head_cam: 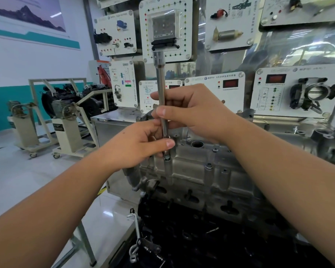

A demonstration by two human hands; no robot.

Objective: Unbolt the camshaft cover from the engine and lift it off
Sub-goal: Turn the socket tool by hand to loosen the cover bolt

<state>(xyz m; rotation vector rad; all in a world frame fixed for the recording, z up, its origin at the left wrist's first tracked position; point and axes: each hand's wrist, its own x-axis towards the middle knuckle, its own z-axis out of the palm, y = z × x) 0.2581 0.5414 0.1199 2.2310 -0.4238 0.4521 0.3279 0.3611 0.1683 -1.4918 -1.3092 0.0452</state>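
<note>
The grey cast camshaft cover (190,167) sits on top of the dark engine (201,238) in the middle of the view. A long chrome socket extension (160,78) stands upright over a bolt (166,157) at the cover's near left corner. My right hand (191,113) grips the bar's middle with fingers curled round it. Lower down, my left hand (139,144) pinches the bar's bottom end just above the bolt. The tool's tip is hidden behind my left fingers. More bolts (208,166) stand along the cover's near edge.
A wall of white training panels (166,28) with mounted car parts rises right behind the engine. A steel cabinet (112,132) stands at the engine's left. Engine stands on castors (66,120) sit at the far left on the pale floor. A wire bracket (135,240) hangs at the engine's front left.
</note>
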